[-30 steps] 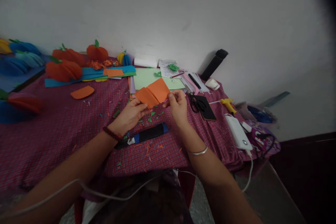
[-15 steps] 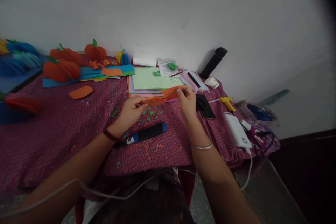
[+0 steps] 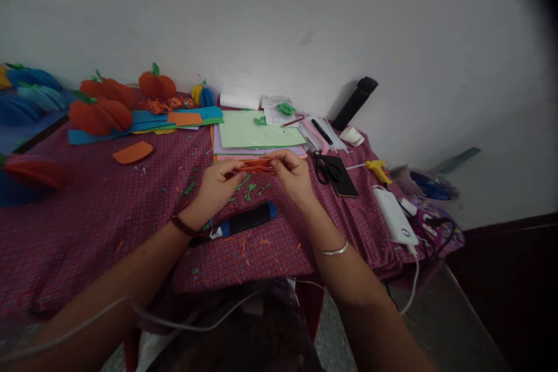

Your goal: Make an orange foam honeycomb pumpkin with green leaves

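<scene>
Orange paper (image 3: 258,167) spans the gap between both hands, held over the checked tablecloth (image 3: 355,229), just in front of the stacked sheets (image 3: 244,131). Its left end is pinched between thumb and fingers of the left hand (image 3: 218,185); the right hand (image 3: 295,179) has a similar closed pinch on the other end. Seen nearly edge-on, it seems to have more than one layer, though the folds are too small to make out. The step in hand looks like lining up or creasing those layers. The next move probably calls for keeping the edges even and pressing lightly, since thin paper bends easily. Green scraps (image 3: 250,192) lie below.
</scene>
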Demonstrator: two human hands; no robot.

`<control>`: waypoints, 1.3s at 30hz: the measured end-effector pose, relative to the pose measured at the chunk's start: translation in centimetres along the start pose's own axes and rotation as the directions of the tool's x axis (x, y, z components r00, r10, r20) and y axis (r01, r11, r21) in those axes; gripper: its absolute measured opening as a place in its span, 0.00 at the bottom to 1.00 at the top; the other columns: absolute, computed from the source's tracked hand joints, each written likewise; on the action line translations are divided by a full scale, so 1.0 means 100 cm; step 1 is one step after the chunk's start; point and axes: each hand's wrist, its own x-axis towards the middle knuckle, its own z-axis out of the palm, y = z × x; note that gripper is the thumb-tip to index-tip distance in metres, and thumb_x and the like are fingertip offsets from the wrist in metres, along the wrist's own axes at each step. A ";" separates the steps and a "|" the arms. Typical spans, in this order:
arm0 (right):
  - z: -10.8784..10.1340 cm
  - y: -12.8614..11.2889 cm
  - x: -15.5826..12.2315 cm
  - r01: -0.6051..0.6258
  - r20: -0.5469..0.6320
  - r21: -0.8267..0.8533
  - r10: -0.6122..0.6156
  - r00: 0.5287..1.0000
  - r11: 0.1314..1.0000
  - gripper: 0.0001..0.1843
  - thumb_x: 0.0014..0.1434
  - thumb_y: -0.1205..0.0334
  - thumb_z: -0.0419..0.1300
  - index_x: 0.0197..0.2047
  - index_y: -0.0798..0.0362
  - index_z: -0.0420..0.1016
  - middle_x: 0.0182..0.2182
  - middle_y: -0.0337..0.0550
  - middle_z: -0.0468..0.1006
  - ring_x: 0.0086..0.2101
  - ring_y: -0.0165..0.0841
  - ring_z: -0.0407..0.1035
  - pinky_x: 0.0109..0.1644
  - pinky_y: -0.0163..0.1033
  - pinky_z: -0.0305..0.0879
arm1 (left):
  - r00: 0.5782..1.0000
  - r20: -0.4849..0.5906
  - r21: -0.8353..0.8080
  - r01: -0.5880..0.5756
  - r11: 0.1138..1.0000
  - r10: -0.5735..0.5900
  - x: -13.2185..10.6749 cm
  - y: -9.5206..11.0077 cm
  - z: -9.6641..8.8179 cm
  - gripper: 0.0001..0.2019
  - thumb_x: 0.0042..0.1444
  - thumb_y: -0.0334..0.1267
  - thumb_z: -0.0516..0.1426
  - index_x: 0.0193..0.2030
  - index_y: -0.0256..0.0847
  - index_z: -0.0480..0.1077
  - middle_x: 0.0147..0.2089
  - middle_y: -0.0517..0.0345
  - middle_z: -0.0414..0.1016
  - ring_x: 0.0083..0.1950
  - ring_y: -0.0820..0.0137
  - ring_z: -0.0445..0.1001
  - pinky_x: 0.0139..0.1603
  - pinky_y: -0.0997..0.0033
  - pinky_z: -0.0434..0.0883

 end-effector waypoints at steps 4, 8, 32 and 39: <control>0.004 0.003 0.000 -0.034 -0.003 -0.032 0.034 0.999 0.999 0.08 0.59 0.61 0.56 0.37 0.51 0.76 0.35 0.40 0.79 0.37 0.35 0.72 0.44 0.40 0.68 | 0.998 -0.019 -0.059 0.053 0.997 -0.054 0.001 -0.006 0.002 0.17 0.47 0.28 0.63 0.46 0.42 0.75 0.37 0.57 0.79 0.38 0.65 0.75 0.41 0.69 0.69; 0.004 0.004 0.000 -0.060 0.069 -0.016 0.061 0.996 0.998 0.10 0.60 0.58 0.55 0.39 0.51 0.76 0.35 0.40 0.79 0.37 0.35 0.72 0.43 0.40 0.68 | 0.995 0.017 -0.075 0.100 0.992 -0.099 0.002 -0.005 0.003 0.17 0.46 0.28 0.64 0.45 0.41 0.76 0.36 0.58 0.79 0.37 0.66 0.74 0.40 0.70 0.68; 0.006 0.002 -0.005 -0.307 0.361 0.235 0.211 0.909 0.922 0.21 0.53 0.53 0.66 0.49 0.47 0.71 0.40 0.39 0.76 0.33 0.29 0.70 0.36 0.34 0.69 | 0.614 0.739 -0.485 0.770 0.415 -0.276 -0.016 0.007 0.006 0.31 0.53 0.65 0.55 0.45 0.36 0.76 0.41 0.40 0.82 0.40 0.53 0.81 0.46 0.49 0.76; 0.016 0.005 -0.004 -0.171 0.012 0.139 0.171 0.985 0.976 0.13 0.56 0.55 0.61 0.44 0.49 0.69 0.40 0.40 0.74 0.41 0.31 0.71 0.48 0.38 0.68 | 0.762 0.553 -0.613 0.646 0.455 -0.338 -0.008 0.003 0.006 0.23 0.62 0.56 0.50 0.46 0.39 0.75 0.30 0.49 0.78 0.27 0.66 0.76 0.29 0.67 0.75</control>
